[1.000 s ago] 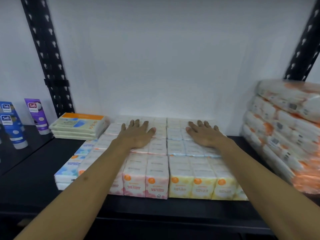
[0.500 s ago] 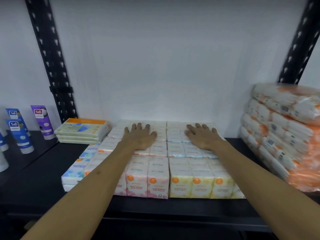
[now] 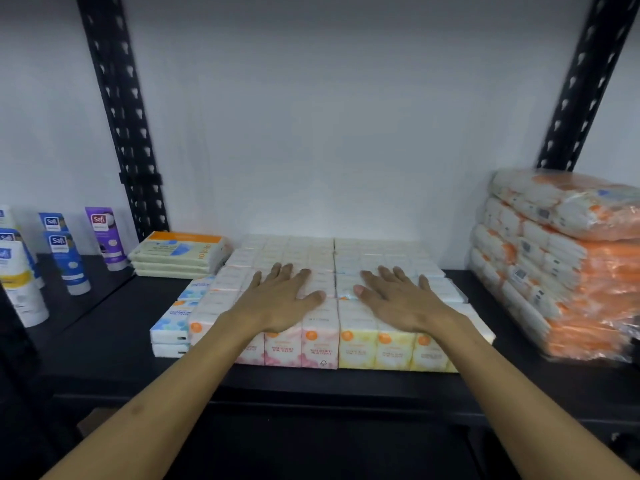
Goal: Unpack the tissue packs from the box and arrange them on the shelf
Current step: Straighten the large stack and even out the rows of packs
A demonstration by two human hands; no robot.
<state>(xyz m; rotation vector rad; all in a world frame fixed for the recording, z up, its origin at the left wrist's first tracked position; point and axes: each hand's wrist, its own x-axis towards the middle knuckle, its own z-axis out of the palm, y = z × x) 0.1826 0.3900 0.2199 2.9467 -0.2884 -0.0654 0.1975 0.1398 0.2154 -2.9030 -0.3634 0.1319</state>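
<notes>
Both hands lie flat, fingers straight and spread, gripping nothing: the left hand (image 3: 281,296) on the pink tissue packs (image 3: 301,344), the right hand (image 3: 398,297) on the yellow tissue packs (image 3: 377,346) just beside them. The packs sit on the black shelf (image 3: 104,327), between blue packs (image 3: 171,322) at left and orange bundles (image 3: 568,265) at right.

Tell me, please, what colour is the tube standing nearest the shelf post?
Purple tube, seen in the head view.
</notes>
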